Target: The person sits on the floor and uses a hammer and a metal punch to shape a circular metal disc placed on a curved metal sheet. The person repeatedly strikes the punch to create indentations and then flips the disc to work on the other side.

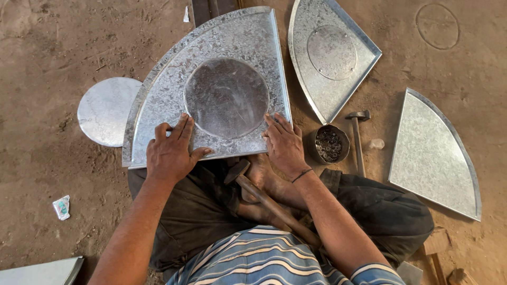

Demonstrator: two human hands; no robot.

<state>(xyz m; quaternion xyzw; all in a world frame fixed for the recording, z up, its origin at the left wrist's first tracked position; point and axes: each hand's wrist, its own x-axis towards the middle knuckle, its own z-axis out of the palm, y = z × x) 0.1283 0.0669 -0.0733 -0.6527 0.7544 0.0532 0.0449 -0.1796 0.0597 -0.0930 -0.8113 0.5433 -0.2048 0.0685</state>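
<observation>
A fan-shaped galvanised metal sheet [163, 100] with a large round cut-out in its middle lies on the ground in front of me. My left hand [171, 150] rests flat on its near edge, fingers spread at the rim of the hole. My right hand [284, 143] presses on the sheet's near right corner. A wooden-handled hammer [266, 203] lies across my lap between my arms, held by neither hand.
A round metal disc [103, 111] lies partly under the sheet at left. Two more fan-shaped sheets [330, 53] [433, 155] lie to the right. A small tin of rivets [329, 143] and a second hammer [358, 138] sit by my right hand. The floor is dirt.
</observation>
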